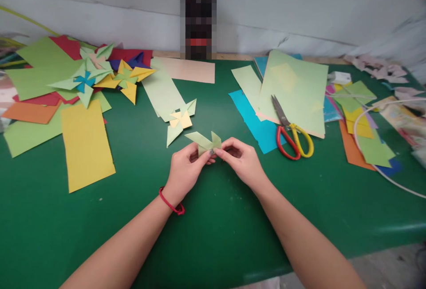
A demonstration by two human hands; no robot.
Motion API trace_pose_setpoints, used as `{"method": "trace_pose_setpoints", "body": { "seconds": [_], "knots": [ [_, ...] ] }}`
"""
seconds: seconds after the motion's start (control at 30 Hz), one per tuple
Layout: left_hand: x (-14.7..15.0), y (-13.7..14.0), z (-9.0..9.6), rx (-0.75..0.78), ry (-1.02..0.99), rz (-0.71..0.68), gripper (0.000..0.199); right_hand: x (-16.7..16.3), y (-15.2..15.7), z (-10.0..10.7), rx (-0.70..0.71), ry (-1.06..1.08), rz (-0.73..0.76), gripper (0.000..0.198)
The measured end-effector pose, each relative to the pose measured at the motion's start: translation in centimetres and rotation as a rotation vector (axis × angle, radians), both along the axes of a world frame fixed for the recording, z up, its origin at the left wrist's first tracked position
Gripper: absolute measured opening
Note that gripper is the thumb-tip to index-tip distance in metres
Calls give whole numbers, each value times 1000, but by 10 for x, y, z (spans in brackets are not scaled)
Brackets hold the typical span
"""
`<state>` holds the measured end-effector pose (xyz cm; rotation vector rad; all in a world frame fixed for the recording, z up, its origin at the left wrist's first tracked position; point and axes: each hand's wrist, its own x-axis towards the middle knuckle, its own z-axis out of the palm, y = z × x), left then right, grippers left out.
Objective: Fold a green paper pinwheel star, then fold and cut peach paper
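Observation:
Between my two hands is a small piece of folded pale green paper [203,141], with two pointed flaps standing up. My left hand [186,167] pinches its left side between thumb and fingers. The right side is pinched by my right hand [244,160], and both thumbs nearly meet on the lower edge. Just beyond them lies a pinwheel-like folded paper piece [179,120], pale green with a cream centre. To the right of my hands, scissors [282,120] with one red and one yellow handle rest partly on paper sheets.
A green table [213,235] bears it all. Folded paper stars [126,78] and coloured sheets pile up at left, near a yellow strip [88,147]. Pale green sheets [296,85] and a blue strip [253,120] lie right. A white cable [357,133] curves past paper scraps [359,116].

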<state>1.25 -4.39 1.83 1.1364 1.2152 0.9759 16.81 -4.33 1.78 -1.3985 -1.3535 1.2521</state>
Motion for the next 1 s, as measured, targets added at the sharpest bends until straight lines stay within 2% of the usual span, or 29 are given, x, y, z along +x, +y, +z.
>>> {"method": "trace_pose_setpoints", "body": {
  "seconds": [0.43,0.67,0.83,1.0],
  "knots": [
    [0,0,1,-29,18,-3,19,-2,0,4,72,-44,20,17],
    [0,0,-1,-39,-37,-20,19,-4,-2,3,93,-57,12,16],
    [0,1,1,-45,-39,-30,16,-2,-3,4,33,1,80,14],
    [-1,0,4,-42,-18,-102,13,0,-4,5,56,-54,138,13]
  ]
}}
